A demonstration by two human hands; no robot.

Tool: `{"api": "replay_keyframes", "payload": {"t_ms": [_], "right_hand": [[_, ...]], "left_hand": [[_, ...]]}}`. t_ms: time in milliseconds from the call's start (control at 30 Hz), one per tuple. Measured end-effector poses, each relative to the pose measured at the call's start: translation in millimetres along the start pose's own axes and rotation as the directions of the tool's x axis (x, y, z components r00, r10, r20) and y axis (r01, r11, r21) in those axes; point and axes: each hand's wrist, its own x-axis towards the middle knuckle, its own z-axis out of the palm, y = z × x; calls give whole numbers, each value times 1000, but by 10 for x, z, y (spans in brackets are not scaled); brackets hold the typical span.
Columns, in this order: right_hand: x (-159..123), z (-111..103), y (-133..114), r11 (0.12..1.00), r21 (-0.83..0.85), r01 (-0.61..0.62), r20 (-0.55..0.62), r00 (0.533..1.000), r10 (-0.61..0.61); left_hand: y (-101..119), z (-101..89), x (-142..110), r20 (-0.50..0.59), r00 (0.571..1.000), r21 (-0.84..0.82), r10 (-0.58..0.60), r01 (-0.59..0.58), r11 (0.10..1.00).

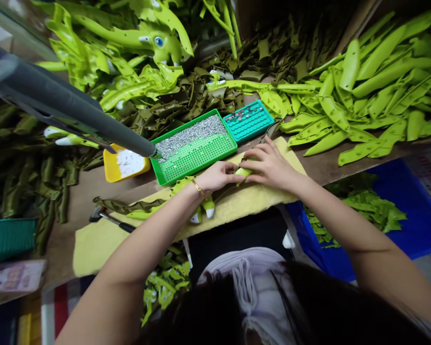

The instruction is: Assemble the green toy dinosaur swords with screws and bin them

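My left hand [220, 178] and my right hand [267, 166] meet over a yellow cloth [262, 194], fingers pinched round a small lime-green plastic toy part [243, 175]. The fingers cover much of this part. Under my left wrist lies a lime-green toy dinosaur piece [181, 186] with white-tipped feet, partly hidden by the forearm. A dark olive strip-like part [129, 206] stretches to its left. Near that strip, a hammer [117, 222] rests on the cloth. Just beyond my hands is a green perforated tray [197, 164] holding many small silver screws.
A grey powered screwdriver [75, 108] slants in from the left, tip over the green tray. Beside that tray sit a teal tray [251, 125] of small round pieces and a yellow tub [109, 167]. Lime-green parts [377, 91] pile up right; a blue bin [420, 215] stands below.
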Motion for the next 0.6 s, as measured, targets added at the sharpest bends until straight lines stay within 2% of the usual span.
{"api": "replay_keyframes", "payload": {"t_ms": [33,67,100,133,167,200,233,267,300,333,367,433,533,600], "right_hand": [[-22,-13,-27,998,19,-57,-61,996,59],[-42,-20,-58,985,68,-157,-150,975,166],[-57,-18,-95,945,161,-284,-241,917,317],[-61,-5,-136,865,301,-400,-286,828,483],[-54,20,-183,744,467,-477,-249,737,629],[-37,55,-234,589,625,-512,-136,672,728],[-11,98,-287,418,750,-513,16,646,763],[19,145,-341,259,834,-488,146,647,748],[46,191,-390,130,886,-445,225,657,720],[67,232,-432,43,919,-392,247,658,711],[78,263,-462,1,942,-335,229,644,730],[71,280,-477,-8,954,-299,205,632,747],[38,176,-387,-2,917,-398,285,651,703],[44,58,-303,-39,909,-415,320,634,704]], "left_hand": [[3,-4,-13,-11,1000,16,10,-10,1000],[9,-9,-29,-22,999,28,26,-26,999],[17,-13,-47,-35,998,40,48,-46,998],[29,-16,-65,-54,996,63,73,-70,996],[43,-14,-81,-83,992,102,100,-91,991],[58,-8,-95,-121,985,149,126,-108,983],[71,4,-104,-155,976,193,150,-119,974],[81,19,-112,-180,969,225,170,-128,966],[86,34,-119,-193,963,242,187,-138,960],[84,47,-127,-199,959,246,204,-153,957],[74,52,-137,-195,957,242,217,-168,956],[36,28,-165,-159,962,232,223,-184,955],[-9,-95,-210,-61,984,243,165,-146,959],[18,-180,-212,29,995,273,98,-103,957]]}}
